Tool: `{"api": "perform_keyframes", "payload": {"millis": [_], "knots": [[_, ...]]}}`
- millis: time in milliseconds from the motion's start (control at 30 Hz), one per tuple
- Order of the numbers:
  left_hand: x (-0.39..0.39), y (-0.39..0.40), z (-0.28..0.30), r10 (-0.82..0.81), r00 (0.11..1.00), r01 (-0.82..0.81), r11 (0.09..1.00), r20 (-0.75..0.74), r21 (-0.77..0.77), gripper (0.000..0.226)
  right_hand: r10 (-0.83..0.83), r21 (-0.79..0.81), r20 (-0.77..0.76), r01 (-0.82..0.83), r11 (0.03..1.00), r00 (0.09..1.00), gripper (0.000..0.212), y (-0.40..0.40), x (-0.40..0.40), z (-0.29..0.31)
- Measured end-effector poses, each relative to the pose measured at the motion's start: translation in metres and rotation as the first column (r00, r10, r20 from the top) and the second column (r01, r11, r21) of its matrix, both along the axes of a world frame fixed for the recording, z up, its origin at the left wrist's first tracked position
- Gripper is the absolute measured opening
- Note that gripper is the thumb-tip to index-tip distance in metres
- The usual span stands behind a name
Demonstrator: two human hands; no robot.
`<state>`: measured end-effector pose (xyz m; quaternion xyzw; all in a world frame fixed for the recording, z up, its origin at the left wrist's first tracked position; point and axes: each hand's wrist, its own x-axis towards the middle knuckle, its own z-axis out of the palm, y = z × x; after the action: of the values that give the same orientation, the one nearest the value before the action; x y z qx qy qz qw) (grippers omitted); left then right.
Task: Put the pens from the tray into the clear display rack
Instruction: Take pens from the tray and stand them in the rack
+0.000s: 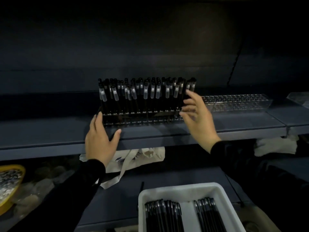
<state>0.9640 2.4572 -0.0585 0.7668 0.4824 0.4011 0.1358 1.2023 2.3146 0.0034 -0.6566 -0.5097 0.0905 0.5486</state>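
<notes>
clear plastic, the display rack (142, 117) sits on the dark shelf (50, 131) between both hands, packed with upright pens (145, 91). left hand (100, 136) fingers spread, relaxed, touching the rack's left end. right hand (199, 118) fingers loosely splayed at its right end. below the wrists, the white tray (167, 190) holds more pens.
</notes>
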Motion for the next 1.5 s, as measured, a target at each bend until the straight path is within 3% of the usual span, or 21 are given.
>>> {"api": "perform_keyframes", "payload": {"millis": [100, 167, 233, 333, 400, 500, 633, 800, 1000, 1067, 1167, 1300, 1400, 1500], "knots": [[-0.005, -0.04, -0.043, -0.009, 0.996, 0.02, 0.992, -0.094, 0.126, 0.064, -0.092, 0.033, 0.016, 0.092, 0.995, 0.996, 0.053, -0.037, -0.003, -0.051], [-0.009, -0.069, -0.083, -0.114, 0.952, 0.139, 0.988, -0.284, 0.071, 0.067, -0.194, -0.005, -0.004, 0.194, 0.981, 0.981, 0.046, -0.06, -0.006, -0.094], [-0.008, -0.093, -0.121, -0.259, 0.884, 0.224, 0.965, -0.39, -0.135, 0.069, -0.265, -0.114, -0.073, 0.256, 0.96, 0.961, 0.034, -0.08, -0.011, -0.138], [-0.001, -0.108, -0.167, -0.38, 0.819, 0.13, 0.853, -0.431, -0.505, 0.074, -0.326, -0.423, -0.165, 0.232, 0.876, 0.931, 0.023, -0.097, -0.016, -0.207], [0.005, -0.112, -0.184, -0.39, 0.808, 0.026, 0.773, -0.442, -0.634, 0.077, -0.319, -0.596, -0.173, 0.158, 0.787, 0.932, 0.029, -0.1, -0.019, -0.251], [0.009, -0.119, -0.203, -0.369, 0.857, -0.005, 0.693, -0.36, -0.721, 0.081, -0.29, -0.776, -0.16, 0.061, 0.628, 0.944, 0.028, -0.094, -0.029, -0.3], [0.009, -0.125, -0.211, -0.31, 0.909, 0.016, 0.692, -0.278, -0.722, 0.083, -0.199, -0.804, -0.156, -0.007, 0.595, 0.968, 0.019, -0.078, -0.044, -0.315], [0.008, -0.128, -0.21, -0.298, 0.922, 0.044, 0.714, -0.247, -0.699, 0.083, -0.25, -0.806, -0.203, -0.017, 0.592, 0.947, 0.022, -0.071, -0.046, -0.313], [0.008, -0.127, -0.209, -0.313, 0.906, 0.051, 0.748, -0.284, -0.662, 0.083, -0.161, -0.813, -0.252, -0.119, 0.57, 0.954, 0.044, -0.074, -0.046, -0.294], [0.005, -0.124, -0.197, -0.336, 0.891, 0.097, 0.798, -0.304, -0.595, 0.08, -0.091, -0.778, -0.223, -0.121, 0.616, 0.971, 0.044, -0.08, -0.043, -0.273], [-0.005, -0.115, -0.157, -0.282, 0.94, 0.18, 0.889, -0.193, -0.421, 0.066, -0.012, -0.621, -0.187, -0.109, 0.776, 0.982, 0.054, -0.085, -0.034, -0.212], [-0.027, -0.083, -0.098, -0.09, 0.994, 0.09, 0.996, -0.058, 0.013, 0.051, 0.006, -0.179, -0.089, -0.022, 0.984, 0.996, 0.059, -0.081, -0.018, -0.092], [-0.032, -0.057, -0.047, -0.004, 0.993, -0.012, 0.99, 0.119, 0.14, 0.058, -0.013, 0.149, 0.037, 0.007, 0.989, 0.999, 0.068, -0.067, -0.007, -0.006], [-0.022, -0.03, 0.003, -0.011, 0.984, -0.011, 0.992, 0.18, 0.122, 0.067, -0.083, 0.257, 0.103, 0.054, 0.965, 0.991, 0.052, -0.039, 0.003, 0.055]]}}
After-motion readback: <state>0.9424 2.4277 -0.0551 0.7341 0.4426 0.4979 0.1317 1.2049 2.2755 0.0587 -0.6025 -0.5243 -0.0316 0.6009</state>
